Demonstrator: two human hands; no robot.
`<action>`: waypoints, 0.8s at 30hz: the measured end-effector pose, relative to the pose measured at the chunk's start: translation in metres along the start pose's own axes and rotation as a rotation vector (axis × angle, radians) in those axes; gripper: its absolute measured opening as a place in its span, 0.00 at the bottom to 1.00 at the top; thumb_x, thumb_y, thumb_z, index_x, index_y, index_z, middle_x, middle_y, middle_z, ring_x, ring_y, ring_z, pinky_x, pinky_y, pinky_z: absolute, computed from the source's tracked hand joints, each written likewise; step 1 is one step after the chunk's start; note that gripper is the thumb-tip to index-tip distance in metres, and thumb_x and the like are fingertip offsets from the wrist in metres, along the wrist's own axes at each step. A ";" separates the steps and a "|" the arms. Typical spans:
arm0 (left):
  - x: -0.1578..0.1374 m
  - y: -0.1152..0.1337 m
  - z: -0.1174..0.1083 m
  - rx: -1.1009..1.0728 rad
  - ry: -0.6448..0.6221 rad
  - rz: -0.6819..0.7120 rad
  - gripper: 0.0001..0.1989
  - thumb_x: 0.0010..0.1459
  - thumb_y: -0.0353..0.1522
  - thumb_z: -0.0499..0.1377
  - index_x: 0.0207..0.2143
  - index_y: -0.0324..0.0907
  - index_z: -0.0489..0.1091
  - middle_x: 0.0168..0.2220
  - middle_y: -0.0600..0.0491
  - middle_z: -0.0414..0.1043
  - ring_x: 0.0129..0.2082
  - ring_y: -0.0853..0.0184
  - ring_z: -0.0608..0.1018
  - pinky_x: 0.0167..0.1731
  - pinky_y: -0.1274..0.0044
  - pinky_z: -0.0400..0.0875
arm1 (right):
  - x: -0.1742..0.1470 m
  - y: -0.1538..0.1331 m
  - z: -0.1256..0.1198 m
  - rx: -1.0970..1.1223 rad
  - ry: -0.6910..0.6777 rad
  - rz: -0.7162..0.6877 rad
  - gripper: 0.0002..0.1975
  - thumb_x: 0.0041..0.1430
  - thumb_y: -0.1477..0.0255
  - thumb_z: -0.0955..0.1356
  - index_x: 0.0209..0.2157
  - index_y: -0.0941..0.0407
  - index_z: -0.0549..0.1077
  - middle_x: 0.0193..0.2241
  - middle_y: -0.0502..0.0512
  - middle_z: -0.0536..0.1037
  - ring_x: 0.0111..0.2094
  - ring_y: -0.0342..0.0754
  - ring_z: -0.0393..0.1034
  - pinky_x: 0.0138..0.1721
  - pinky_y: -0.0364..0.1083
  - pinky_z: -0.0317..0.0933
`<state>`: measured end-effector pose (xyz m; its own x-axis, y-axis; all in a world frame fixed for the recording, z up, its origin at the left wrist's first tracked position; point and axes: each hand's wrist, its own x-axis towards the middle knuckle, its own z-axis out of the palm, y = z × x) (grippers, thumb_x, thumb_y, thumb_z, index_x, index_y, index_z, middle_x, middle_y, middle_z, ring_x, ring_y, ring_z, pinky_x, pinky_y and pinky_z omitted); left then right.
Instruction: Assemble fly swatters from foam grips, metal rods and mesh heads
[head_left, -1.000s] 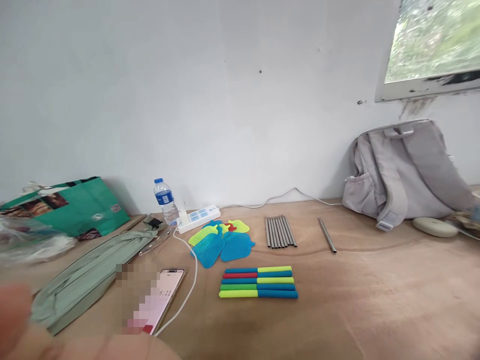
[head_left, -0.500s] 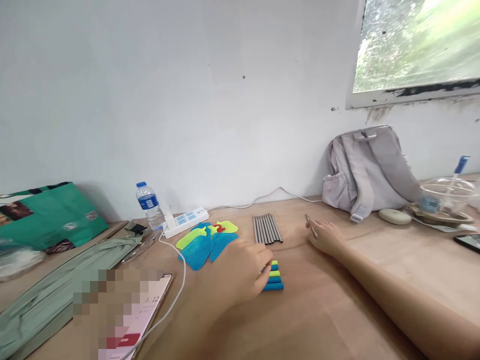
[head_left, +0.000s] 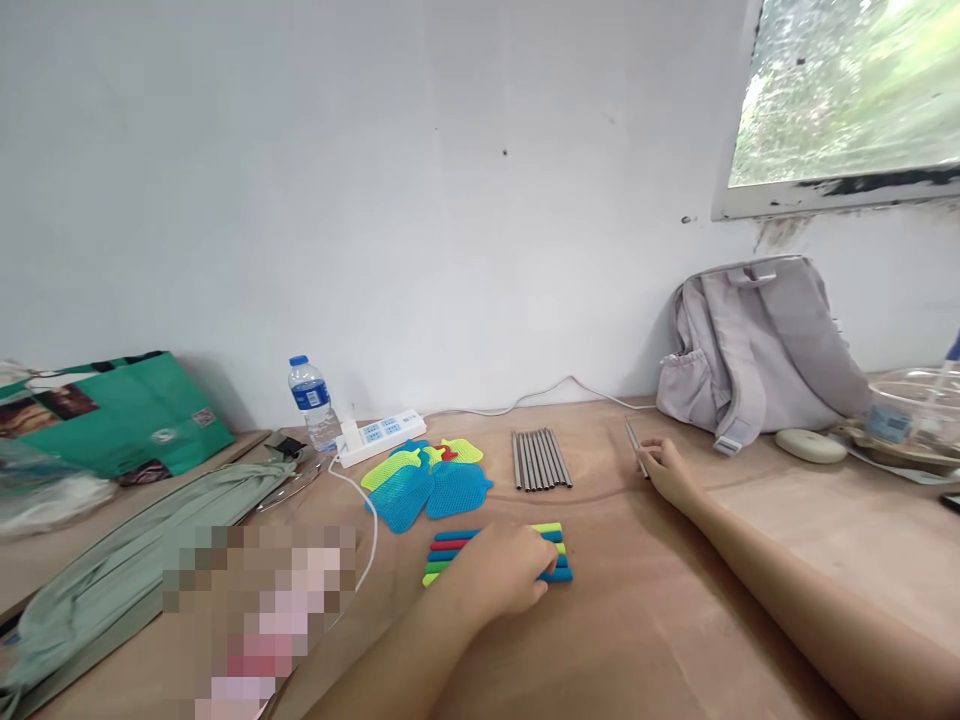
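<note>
left hand: lies on the row of coloured handles, fingers curled over the near ones; whether they actually pinch one I cannot tell
coloured handles: blue, lime, green and red sticks side by side on the counter, partly hidden under the left fingers, right ends showing just past the fingertips
right hand: fingers closed on the single steel tube, which sticks out beyond the fingertips toward the wall, low over the counter
change: half a second ago the left hand covered more of the handles, now it sits nearer their right ends and more of the row shows; a second ago both hands were off the parts and the lone tube lay flat. I judge one tube and one handle are being picked as a pair
steel tubes: bundle lying beyond the left fingers, between both hands, untouched
mesh heads: blue, yellow and red pile, beyond and left of the left fingers, apart from them
room: bare counter between the two hands and on the near side of the fingers, enough to bring them together
edges: backpack beyond the right fingers to their right, white cable and power strip left of the left hand, water bottle behind that, phone blurred at near left
</note>
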<state>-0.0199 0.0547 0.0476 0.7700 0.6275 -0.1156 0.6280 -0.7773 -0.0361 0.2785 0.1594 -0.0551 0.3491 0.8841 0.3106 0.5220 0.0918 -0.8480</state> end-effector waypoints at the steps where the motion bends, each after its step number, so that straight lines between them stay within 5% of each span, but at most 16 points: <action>1: 0.000 0.001 0.000 0.005 -0.003 -0.002 0.07 0.50 0.30 0.55 0.32 0.44 0.71 0.32 0.49 0.76 0.33 0.57 0.77 0.28 0.73 0.68 | 0.002 0.000 0.001 0.068 0.029 0.020 0.13 0.53 0.65 0.61 0.39 0.58 0.62 0.21 0.50 0.72 0.23 0.47 0.65 0.26 0.44 0.57; 5: 0.001 0.004 0.001 0.041 0.002 -0.008 0.06 0.51 0.31 0.55 0.32 0.42 0.71 0.33 0.49 0.76 0.33 0.57 0.77 0.28 0.73 0.68 | 0.002 -0.004 0.004 0.336 0.067 0.087 0.20 0.49 0.59 0.64 0.39 0.58 0.63 0.27 0.54 0.75 0.20 0.43 0.61 0.20 0.43 0.54; 14: 0.003 0.011 0.005 0.026 -0.001 0.043 0.05 0.53 0.30 0.54 0.30 0.41 0.70 0.35 0.49 0.73 0.34 0.60 0.76 0.30 0.73 0.69 | -0.019 -0.026 0.024 0.791 -0.177 0.136 0.17 0.36 0.63 0.73 0.26 0.55 0.65 0.27 0.54 0.77 0.17 0.39 0.56 0.18 0.41 0.52; 24: 0.009 0.013 0.018 -0.035 -0.059 -0.010 0.08 0.53 0.31 0.56 0.38 0.41 0.67 0.40 0.49 0.71 0.37 0.59 0.76 0.32 0.74 0.70 | -0.023 -0.037 0.019 0.918 -0.300 0.218 0.16 0.48 0.56 0.66 0.21 0.55 0.64 0.24 0.55 0.77 0.18 0.42 0.61 0.21 0.43 0.57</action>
<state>-0.0074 0.0494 0.0284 0.7564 0.6305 -0.1740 0.6398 -0.7685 -0.0031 0.2362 0.1445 -0.0390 0.0883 0.9916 0.0942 -0.3808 0.1210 -0.9167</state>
